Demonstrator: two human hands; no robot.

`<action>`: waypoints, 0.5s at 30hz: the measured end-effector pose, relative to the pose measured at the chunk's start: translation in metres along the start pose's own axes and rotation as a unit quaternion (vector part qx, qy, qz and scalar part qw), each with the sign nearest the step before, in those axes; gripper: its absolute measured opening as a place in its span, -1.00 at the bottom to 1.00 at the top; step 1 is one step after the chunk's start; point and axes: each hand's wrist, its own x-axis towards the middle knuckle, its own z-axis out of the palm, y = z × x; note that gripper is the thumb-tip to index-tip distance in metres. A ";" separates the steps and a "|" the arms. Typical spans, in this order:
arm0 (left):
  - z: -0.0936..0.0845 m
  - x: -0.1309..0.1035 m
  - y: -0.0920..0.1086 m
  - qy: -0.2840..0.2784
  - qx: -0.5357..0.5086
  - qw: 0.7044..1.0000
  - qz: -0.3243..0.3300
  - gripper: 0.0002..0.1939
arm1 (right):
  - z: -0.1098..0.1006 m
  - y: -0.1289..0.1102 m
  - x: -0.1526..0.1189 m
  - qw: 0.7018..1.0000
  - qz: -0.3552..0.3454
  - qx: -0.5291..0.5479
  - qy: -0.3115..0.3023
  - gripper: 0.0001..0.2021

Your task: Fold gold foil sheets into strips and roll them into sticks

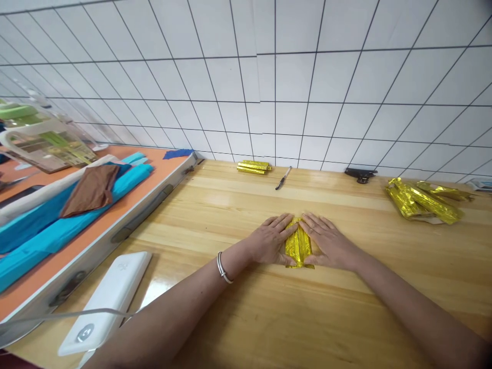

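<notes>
A folded piece of shiny gold foil paper [299,245] lies on the wooden table, with a lengthwise seam down its middle. My left hand [273,239] rests flat along its left edge, fingers stretched out. From the other side my right hand [326,241] presses on its right edge, also laid out flat. The fingers cover parts of both long edges of the foil. A bracelet [222,267] circles my left wrist.
Folded gold foil strips [254,167] and a pen [283,178] lie toward the tiled wall. More gold foil pieces [423,201] are heaped at right, near a black object [361,175]. At left are a white power bank [107,302] and an orange surface with blue cloth [77,220].
</notes>
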 end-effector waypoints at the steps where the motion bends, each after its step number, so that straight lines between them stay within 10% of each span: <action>1: 0.000 0.000 0.000 0.001 -0.003 1.000 0.000 0.05 | -0.001 -0.002 -0.002 1.000 -0.004 0.001 0.004 -0.08; 15: -0.002 -0.010 -0.001 0.037 -0.021 0.999 0.001 -0.09 | -0.003 -0.005 -0.006 1.000 -0.019 0.008 0.005 -0.17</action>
